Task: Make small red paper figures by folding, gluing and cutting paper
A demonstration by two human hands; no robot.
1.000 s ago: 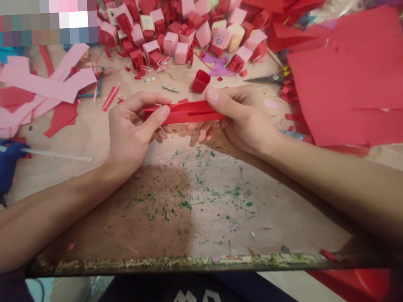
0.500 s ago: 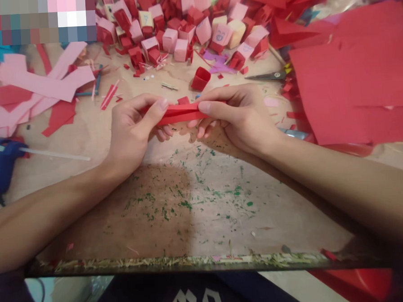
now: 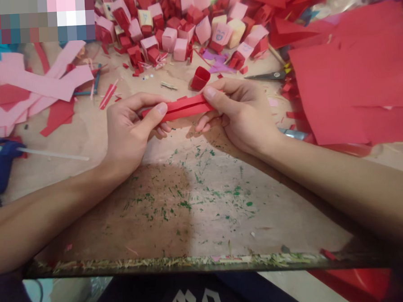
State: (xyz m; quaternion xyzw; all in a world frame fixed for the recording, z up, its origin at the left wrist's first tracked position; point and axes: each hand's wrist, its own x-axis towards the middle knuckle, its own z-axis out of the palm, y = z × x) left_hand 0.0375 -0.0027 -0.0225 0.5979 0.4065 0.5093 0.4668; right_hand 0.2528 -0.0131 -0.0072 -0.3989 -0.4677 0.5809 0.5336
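Observation:
A folded red paper strip (image 3: pixel 185 107) stretches between my two hands, above the wooden table (image 3: pixel 222 231). The thumb and fingers of my left hand (image 3: pixel 132 125) pinch its left end. At the other end, my right hand (image 3: pixel 241 108) grips it the same way, a little higher, so the strip slants up to the right. A dark lengthwise gap shows between its folded edges. Just beyond the strip, a small open red paper box (image 3: pixel 200 78) lies on the table. The fingertips behind the paper are partly hidden.
Many small pink and red paper boxes (image 3: pixel 181 48) crowd the back. Pink paper strips (image 3: pixel 35 81) and a blue glue gun (image 3: pixel 1 163) lie left. Scissors (image 3: pixel 268 76) and red sheets (image 3: pixel 349 80) are at right. Green scraps (image 3: pixel 186 203) dot the table before me.
My right hand has shifted slightly up and right with its end of the strip. The strip now slants more, and its folds lie closer together.

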